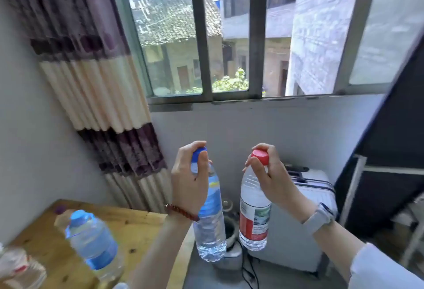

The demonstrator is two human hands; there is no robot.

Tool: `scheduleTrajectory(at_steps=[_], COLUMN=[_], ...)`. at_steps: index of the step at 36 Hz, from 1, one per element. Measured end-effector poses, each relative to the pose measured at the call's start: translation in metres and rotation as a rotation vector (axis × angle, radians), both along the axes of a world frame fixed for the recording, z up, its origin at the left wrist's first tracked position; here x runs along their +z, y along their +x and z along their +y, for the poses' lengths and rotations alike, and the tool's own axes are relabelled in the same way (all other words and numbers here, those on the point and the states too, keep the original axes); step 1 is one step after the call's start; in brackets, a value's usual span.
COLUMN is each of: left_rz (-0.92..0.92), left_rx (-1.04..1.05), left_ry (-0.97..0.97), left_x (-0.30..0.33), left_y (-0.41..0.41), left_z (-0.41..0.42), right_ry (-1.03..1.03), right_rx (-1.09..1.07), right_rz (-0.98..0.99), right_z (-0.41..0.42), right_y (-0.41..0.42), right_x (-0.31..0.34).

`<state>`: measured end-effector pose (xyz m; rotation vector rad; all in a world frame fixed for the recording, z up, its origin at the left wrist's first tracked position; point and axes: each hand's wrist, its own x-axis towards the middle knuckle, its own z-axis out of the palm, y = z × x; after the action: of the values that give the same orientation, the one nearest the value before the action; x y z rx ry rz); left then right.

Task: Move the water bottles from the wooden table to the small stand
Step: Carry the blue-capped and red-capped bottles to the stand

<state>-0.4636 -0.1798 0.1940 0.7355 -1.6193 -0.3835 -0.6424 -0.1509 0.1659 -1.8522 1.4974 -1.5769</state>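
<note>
Table bottle (95, 245), hands (188, 183) holding bottles (254, 210)

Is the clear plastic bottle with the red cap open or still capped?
Capped. The red cap sits on the neck of the clear plastic bottle, pinched by the right hand, which holds it upright in the air.

Red bead bracelet (181, 212) on left wrist, grey watch (319, 217) and pale sleeve (376, 270) right.

A home room: striped curtain (96, 87), suitcase (305, 220), wooden table (128, 224) by the window (229, 36).
</note>
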Motion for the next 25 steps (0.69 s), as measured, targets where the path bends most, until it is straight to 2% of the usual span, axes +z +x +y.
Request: scheduleTrajectory(at_steps=[7, 14, 18, 25], left_rz=[-0.156, -0.27, -0.321, -0.429], left_rx=[-0.39, -0.683, -0.858, -1.042], left_ry=[0.124, 0.277, 0.349, 0.501], left_x=[-0.065, -0.124, -0.139, -0.153], left_y=[-0.204, -0.401, -0.502, -0.677], left_z=[0.103, 0.221, 0.294, 0.407], right_ry=[0.129, 0.299, 0.429, 0.448], right_rx=[-0.376, -0.729, -0.934, -1.249], right_rz=[-0.065, -0.098, -0.118, -0.196], right_z=[0.171, 0.35, 0.438, 0.555], right_y=[-0.177, -0.335, -0.402, -0.516], right_x=[-0.057, -0.108, -0.123, -0.129])
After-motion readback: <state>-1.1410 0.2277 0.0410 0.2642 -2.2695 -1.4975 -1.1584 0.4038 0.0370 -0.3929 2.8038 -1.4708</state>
